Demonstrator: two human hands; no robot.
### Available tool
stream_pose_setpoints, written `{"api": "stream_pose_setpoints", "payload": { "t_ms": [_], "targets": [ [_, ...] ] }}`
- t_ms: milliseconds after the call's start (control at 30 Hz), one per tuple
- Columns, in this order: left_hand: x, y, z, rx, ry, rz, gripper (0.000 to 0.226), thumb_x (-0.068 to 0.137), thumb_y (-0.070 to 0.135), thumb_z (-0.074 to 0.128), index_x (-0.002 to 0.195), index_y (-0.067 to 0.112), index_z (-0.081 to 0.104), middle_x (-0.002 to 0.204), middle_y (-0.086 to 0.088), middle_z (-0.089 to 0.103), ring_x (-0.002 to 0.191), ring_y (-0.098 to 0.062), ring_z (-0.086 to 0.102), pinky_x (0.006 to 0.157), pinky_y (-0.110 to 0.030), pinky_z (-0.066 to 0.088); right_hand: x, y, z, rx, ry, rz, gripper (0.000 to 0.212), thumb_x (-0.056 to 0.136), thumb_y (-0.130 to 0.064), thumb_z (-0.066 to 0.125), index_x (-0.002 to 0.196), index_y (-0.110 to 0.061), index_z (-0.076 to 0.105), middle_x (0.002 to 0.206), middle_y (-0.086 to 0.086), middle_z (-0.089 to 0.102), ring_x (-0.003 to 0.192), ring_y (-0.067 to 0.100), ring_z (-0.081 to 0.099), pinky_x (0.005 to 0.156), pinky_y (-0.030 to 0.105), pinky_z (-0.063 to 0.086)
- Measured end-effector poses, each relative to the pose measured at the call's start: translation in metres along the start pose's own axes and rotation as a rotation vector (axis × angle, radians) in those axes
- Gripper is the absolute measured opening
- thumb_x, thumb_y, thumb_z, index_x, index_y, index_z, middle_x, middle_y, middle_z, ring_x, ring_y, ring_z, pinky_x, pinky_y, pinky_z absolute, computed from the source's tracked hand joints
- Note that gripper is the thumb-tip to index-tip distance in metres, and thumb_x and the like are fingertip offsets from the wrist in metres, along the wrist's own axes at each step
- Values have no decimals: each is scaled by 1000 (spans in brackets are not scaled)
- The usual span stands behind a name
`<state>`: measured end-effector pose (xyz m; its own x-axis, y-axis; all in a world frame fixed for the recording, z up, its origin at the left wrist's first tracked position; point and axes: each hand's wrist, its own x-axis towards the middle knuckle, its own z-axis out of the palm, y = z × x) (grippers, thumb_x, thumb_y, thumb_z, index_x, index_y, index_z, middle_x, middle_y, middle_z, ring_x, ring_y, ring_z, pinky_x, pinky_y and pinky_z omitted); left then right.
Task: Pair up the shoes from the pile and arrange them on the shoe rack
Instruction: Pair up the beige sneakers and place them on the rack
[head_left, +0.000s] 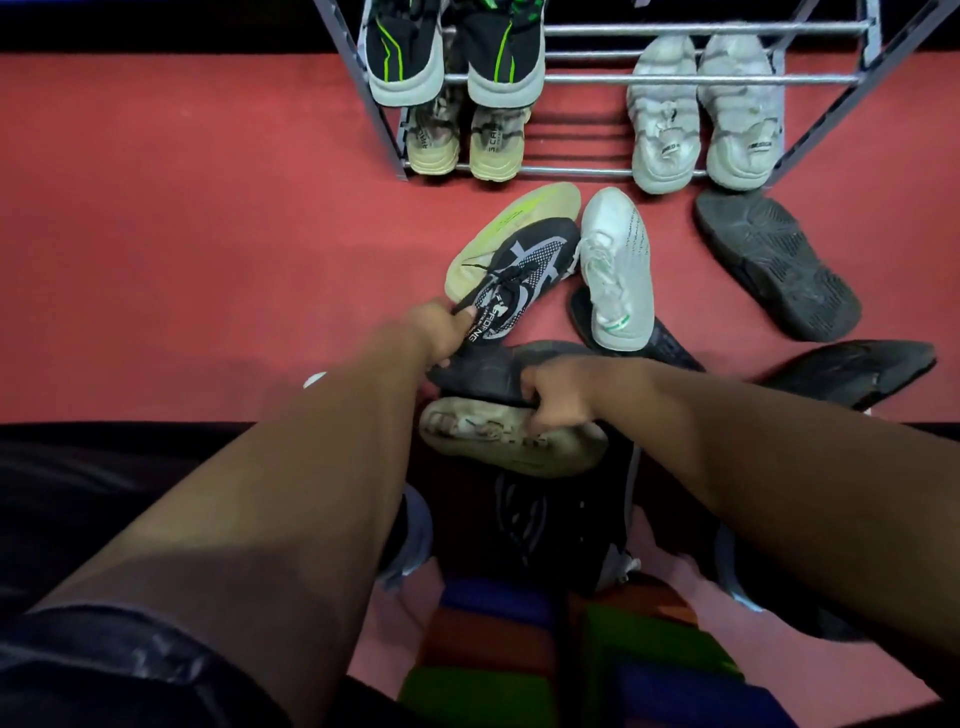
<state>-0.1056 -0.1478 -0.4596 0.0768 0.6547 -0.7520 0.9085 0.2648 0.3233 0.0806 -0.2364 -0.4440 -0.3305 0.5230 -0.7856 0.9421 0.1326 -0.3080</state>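
Red carpet floor (182, 234), dark band (156, 26) along far edge

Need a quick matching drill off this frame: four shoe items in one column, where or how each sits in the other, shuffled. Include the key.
Items
1. black-and-green pair
2. pale grey pair
3. black-and-grey sneaker
4. black shoe by the rack's right foot

Place or state
A. lying sole up on the red floor
B. pinched by the left hand
C. higher tier of the shoe rack, left end
D. bottom tier, right end

Pairs: 1-C, 2-D, 3-B, 4-A
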Motion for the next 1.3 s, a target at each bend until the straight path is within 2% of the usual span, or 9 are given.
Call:
{"api": "stream_pose_setpoints", "payload": {
  "t_ms": [67, 167, 300, 600, 800, 1067, 1167, 1233, 1300],
  "targets": [
    [-3, 0, -2, 31, 19, 3, 45, 107, 56, 40, 130, 19, 54, 96, -12, 72, 84, -34, 77, 79, -52, 65, 1, -5, 14, 2, 28, 33, 56, 91, -38, 71, 136, -11, 51, 125, 12, 66, 111, 34, 63, 80, 33, 43],
    [-6, 4, -2, -28, -34, 0, 48, 109, 52, 39, 137, 15, 53, 105, -15, 70, 93, -37, 76, 82, -55, 65, 0, -7, 18, 15, 51, 97, 44, 97, -12, 54, 140, -6, 47, 132, 20, 63, 117, 37, 62, 84, 34, 46],
    [-6, 4, -3, -6, -57, -12, 56, 109, 55, 36, 137, 10, 54, 115, -19, 73, 96, -39, 76, 88, -53, 63, -6, -6, 17, -36, 40, 224, 49, 96, -22, 61, 141, -4, 55, 143, 18, 57, 129, 34, 59, 98, 39, 53],
    [4, 1, 3, -152, -19, -46, 44, 107, 48, 44, 128, 12, 59, 109, -15, 74, 98, -32, 76, 87, -51, 65, -7, -9, 25, 93, 92, 390, 69, 100, -18, 57, 157, -1, 23, 158, 23, 26, 144, 46, 41, 112, 54, 43],
    [7, 7, 4, -185, -27, -88, 34, 110, 34, 44, 127, 11, 61, 112, -19, 75, 101, -35, 77, 90, -54, 63, -12, -2, 24, 30, 60, 443, 55, 98, -14, 52, 152, -8, 47, 156, 15, 27, 137, 42, 46, 107, 51, 47],
    [10, 10, 6, -112, -26, -130, 29, 103, 26, 41, 120, 13, 61, 102, -16, 73, 97, -37, 77, 78, -64, 63, -5, -9, 29, 162, -95, 489, 60, 92, -41, 69, 143, -11, 59, 149, 15, 53, 134, 42, 53, 109, 53, 47],
    [10, 12, 7, -111, -14, -128, 30, 103, 23, 41, 122, 11, 61, 100, -16, 73, 96, -35, 78, 81, -58, 64, -5, -10, 16, 203, -101, 431, 58, 98, -39, 71, 144, -5, 60, 148, 13, 58, 132, 35, 58, 108, 41, 48],
    [11, 15, 6, -128, 6, -114, 30, 105, 23, 40, 126, 14, 60, 99, -13, 72, 94, -33, 78, 83, -52, 65, -10, -6, -1, 316, -173, 388, 54, 105, -32, 64, 152, -8, 52, 157, 8, 51, 132, 29, 56, 100, 30, 44],
    [12, 17, 4, -183, 24, -99, 30, 109, 25, 41, 131, 14, 59, 94, -10, 69, 84, -29, 75, 85, -49, 65, -13, 7, -18, 430, -187, 399, 51, 109, -35, 56, 152, -7, 51, 155, 12, 51, 118, 31, 59, 84, 31, 49]
  ]
}}
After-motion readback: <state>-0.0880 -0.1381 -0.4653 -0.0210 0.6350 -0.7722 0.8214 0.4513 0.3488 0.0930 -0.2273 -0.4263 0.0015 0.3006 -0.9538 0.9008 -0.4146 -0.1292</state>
